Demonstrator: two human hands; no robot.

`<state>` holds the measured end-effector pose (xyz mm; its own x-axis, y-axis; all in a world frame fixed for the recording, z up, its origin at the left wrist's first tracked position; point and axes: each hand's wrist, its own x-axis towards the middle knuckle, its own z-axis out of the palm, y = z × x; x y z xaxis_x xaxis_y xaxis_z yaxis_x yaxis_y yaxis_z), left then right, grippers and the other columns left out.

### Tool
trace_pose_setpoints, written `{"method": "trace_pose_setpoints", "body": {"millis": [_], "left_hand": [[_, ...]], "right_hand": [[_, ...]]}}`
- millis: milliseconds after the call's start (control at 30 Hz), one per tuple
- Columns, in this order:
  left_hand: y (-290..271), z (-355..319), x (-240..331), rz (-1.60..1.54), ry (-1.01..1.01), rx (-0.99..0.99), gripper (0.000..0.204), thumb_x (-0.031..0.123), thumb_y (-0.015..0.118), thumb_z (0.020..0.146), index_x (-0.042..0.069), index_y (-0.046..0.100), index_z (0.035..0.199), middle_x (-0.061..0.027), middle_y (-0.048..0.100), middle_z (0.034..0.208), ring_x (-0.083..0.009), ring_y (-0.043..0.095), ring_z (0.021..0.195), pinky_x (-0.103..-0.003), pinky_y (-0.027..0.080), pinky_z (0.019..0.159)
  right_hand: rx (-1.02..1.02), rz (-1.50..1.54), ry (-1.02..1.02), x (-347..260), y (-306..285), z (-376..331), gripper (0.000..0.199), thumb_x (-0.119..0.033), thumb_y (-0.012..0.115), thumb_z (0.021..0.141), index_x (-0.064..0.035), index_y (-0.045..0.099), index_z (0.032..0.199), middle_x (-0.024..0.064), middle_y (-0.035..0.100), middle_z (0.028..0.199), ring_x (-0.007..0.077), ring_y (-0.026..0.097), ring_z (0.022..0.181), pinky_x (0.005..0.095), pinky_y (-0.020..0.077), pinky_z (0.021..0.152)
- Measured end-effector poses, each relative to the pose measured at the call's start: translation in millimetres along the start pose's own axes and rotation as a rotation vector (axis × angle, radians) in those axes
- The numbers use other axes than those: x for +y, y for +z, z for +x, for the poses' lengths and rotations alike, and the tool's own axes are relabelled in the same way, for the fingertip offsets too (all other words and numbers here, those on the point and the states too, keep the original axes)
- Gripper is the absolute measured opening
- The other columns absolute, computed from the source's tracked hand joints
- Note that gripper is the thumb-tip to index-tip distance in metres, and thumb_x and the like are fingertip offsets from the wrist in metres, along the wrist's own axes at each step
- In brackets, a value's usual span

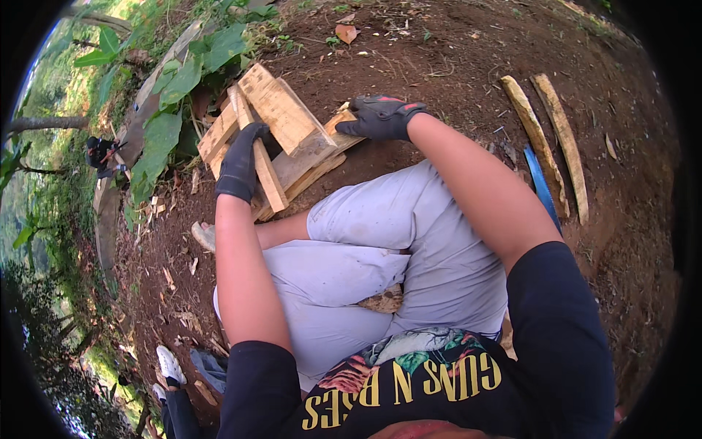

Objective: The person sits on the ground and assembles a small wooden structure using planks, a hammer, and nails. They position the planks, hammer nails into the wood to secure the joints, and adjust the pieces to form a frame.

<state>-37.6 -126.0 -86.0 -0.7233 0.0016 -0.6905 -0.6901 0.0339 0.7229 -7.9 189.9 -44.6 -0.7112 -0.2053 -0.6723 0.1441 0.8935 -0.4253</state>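
Both my hands wear dark gloves. My left hand (241, 162) is closed on a narrow wooden strip (269, 175), which leans across a pile of cut wood beyond my legs. A thick, short wooden block (285, 110) lies slanted on top of the pile, just right of the strip. My right hand (382, 118) grips the right end of a wooden board (322, 150) low in the pile, its thumb and fingers at the edge. A flat board piece (219, 135) sits at the pile's left side, partly hidden by the strip and my left hand.
Two long rough wood strips (559, 139) lie on the brown soil at right, beside a blue blade-like tool (540, 179). Large green leaves (183, 77) border the pile at left. Another person's white shoe (170, 364) shows at lower left; a distant person (102, 155) is farther up.
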Motion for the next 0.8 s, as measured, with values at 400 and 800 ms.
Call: {"method": "trace_pose_setpoints", "body": {"millis": [400, 800], "left_hand": [[-2, 2, 1, -0.012, 0.058, 0.001, 0.048, 0.044, 0.077, 0.092, 0.006, 0.074, 0.12, -0.0053, 0.072, 0.103, -0.0185, 0.069, 0.093, -0.033, 0.056, 0.088], [-3, -95, 80, 0.99, 0.474, 0.233, 0.078, 0.047, 0.08, 0.078, -0.003, 0.064, 0.135, -0.029, 0.074, 0.12, -0.0436, 0.072, 0.113, -0.049, 0.055, 0.097]], "right_hand": [[0.67, -0.099, 0.913, 234, 1, -302, 0.068, -0.048, 0.069, 0.096, -0.0037, 0.061, 0.147, 0.0256, 0.067, 0.142, 0.0404, 0.067, 0.13, 0.0483, 0.0535, 0.108], [0.694, -0.083, 0.859, 353, 26, -305, 0.067, -0.057, 0.055, 0.103, -0.0075, 0.061, 0.148, 0.0253, 0.066, 0.145, 0.043, 0.063, 0.134, 0.0507, 0.049, 0.112]]}}
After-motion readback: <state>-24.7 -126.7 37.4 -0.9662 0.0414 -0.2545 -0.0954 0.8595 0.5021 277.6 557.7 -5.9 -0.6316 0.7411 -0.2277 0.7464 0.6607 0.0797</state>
